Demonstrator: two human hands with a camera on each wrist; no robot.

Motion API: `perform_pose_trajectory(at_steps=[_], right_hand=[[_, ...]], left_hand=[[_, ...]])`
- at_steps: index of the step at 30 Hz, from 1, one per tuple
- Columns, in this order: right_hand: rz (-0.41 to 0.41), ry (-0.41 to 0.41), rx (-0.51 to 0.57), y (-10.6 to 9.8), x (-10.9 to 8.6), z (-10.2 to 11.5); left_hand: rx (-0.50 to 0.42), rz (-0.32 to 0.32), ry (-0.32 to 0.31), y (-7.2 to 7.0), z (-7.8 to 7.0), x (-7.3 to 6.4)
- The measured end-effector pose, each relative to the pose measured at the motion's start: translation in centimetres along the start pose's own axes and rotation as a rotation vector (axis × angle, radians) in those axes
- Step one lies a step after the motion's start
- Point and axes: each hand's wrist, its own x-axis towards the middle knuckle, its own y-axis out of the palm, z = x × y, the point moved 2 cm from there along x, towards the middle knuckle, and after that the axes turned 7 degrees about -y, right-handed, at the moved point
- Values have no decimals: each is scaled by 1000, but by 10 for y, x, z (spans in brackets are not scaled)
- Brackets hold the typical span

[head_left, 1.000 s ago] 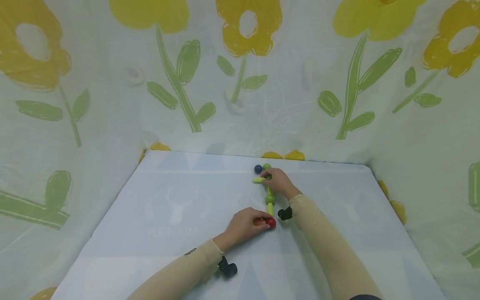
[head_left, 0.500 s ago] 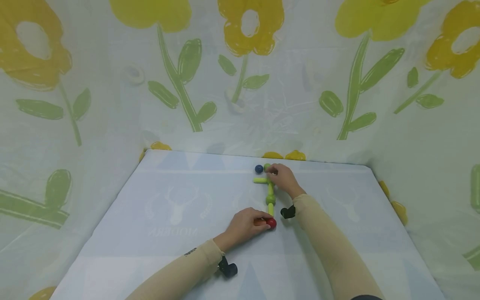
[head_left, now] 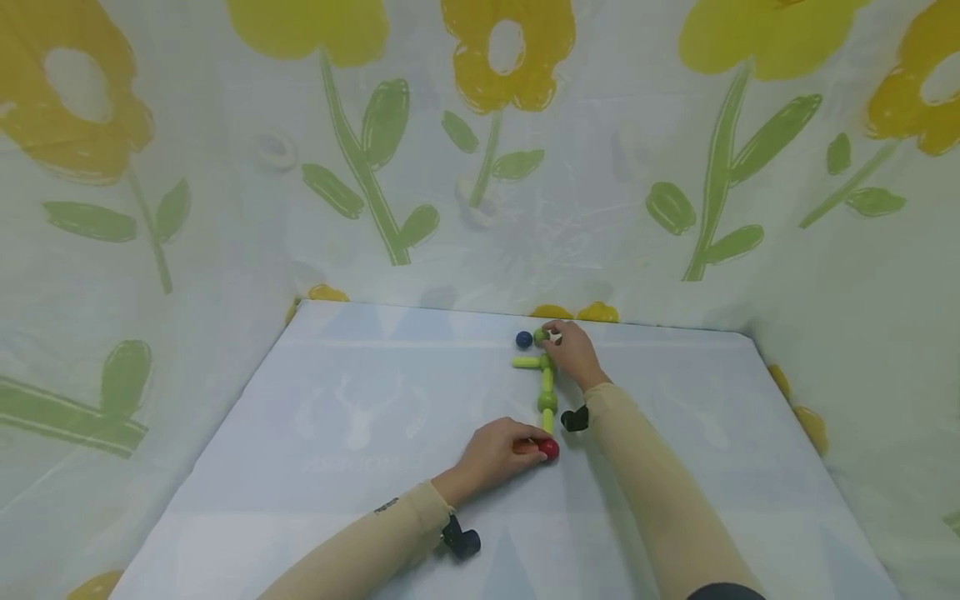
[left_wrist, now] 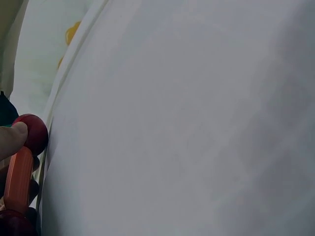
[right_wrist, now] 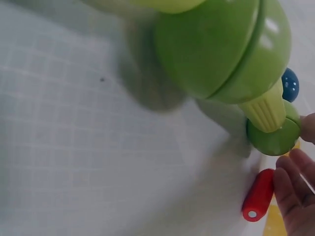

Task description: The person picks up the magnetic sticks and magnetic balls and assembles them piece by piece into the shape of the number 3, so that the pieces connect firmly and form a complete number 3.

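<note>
White-covered worktop (head_left: 420, 392) boxed in by loud flowery sheeting (head_left: 585, 208), and the left hand (head_left: 495, 452)'s grip is pinching a red ball (head_left: 551, 451) around mid-worktop while the right hand (head_left: 576, 352) pinches a green ball (right_wrist: 270, 143) near the back edge.

the tabletop (head_left: 225, 508) wears a pale cloth (head_left: 787, 500), printed with faint deer heads (head_left: 356, 421). toward its far edge lie a dark blue ball (head_left: 523, 339) and, just beside it, a green ball (head_left: 541, 335). nearer lies a line of yellow-green sticks (head_left: 547, 380) and green joint balls (head_left: 547, 402), one side stick (head_left: 527, 362) pointing left; a red ball (head_left: 551, 450) is at the near end.
</note>
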Motion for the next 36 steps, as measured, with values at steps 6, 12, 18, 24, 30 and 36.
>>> perform_pose_trajectory(at_steps=[6, 12, 18, 24, 30, 36], right_hand=[[32, -11, -75, -4, 2, 3], [59, 9, -95, -4, 4, 2], [48, 15, -93, -2, 3, 0], [9, -55, -76, -1, 3, 7], [71, -125, -53, 7, 4, 21], [169, -189, -56, 18, 5, 36]], left_hand=[[-2, -6, 15, 3, -1, 1], [7, -7, 19, 3, -2, 2], [8, -1, 13, 2, -3, 0], [14, -5, 9, -2, -3, -1], [4, -5, 0, -1, 0, -1], [-11, -20, 13, 1, 2, -2]])
